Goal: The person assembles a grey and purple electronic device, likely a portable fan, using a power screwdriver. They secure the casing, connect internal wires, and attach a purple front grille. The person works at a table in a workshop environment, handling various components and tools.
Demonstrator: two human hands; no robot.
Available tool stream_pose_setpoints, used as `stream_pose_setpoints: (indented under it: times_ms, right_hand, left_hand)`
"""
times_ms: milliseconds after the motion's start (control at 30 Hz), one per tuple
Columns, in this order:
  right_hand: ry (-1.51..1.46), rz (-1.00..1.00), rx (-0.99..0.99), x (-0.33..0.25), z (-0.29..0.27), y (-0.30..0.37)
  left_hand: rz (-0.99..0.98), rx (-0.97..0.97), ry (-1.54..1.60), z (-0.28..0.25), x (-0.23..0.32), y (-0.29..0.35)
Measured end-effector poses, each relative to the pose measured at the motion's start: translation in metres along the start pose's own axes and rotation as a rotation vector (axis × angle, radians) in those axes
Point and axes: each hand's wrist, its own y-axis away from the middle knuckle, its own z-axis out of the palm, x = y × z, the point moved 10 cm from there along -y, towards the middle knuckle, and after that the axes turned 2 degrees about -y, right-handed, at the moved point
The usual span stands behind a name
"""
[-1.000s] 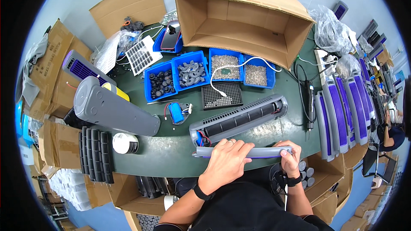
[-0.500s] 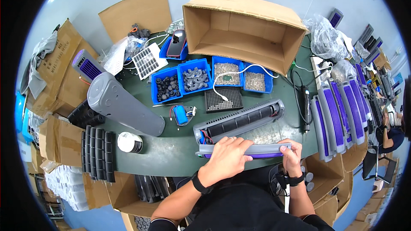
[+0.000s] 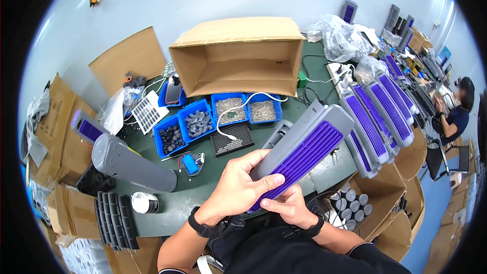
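Fingers (image 3: 269,182) of both hands clamp the lower part of a grey and purple cover (image 3: 310,151).
The left hand (image 3: 233,189) grips its left long edge, thumb across the front; the right hand (image 3: 291,208) pinches near the bottom end, thumb also in front. The cover tilts up and to the right, slats showing, its far end clear of the fingers and above the bench (image 3: 195,190). Good handling here probably means bracing the solid edges, pressing lightly on the slats and steadying that long unsupported end. Behind the cover, a grey housing (image 3: 277,134) is partly hidden; beyond stand blue bins (image 3: 197,121) and a cardboard box (image 3: 238,35); similar covers (image 3: 378,122) line the right.
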Motion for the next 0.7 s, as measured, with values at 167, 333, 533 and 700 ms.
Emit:
stream_pose_setpoints:
  times_ms: [167,333,533,700]
  right_hand:
    - [0.111,-0.039,0.192,-0.113,-0.026,0.040]
    - [0.132,-0.048,0.323,-0.224,-0.067,0.060]
    - [0.217,-0.179,0.475,-0.317,-0.115,0.037]
    - [0.193,-0.245,0.293,-0.319,-0.077,-0.050]
  left_hand:
    - [0.321,-0.167,-0.623,0.003,0.035,-0.022]
    - [0.291,-0.703,-1.105,0.112,-0.053,-0.063]
    - [0.249,-0.542,-0.886,0.145,-0.040,-0.112]
    - [0.273,-0.033,-0.797,0.072,-0.019,-0.106]
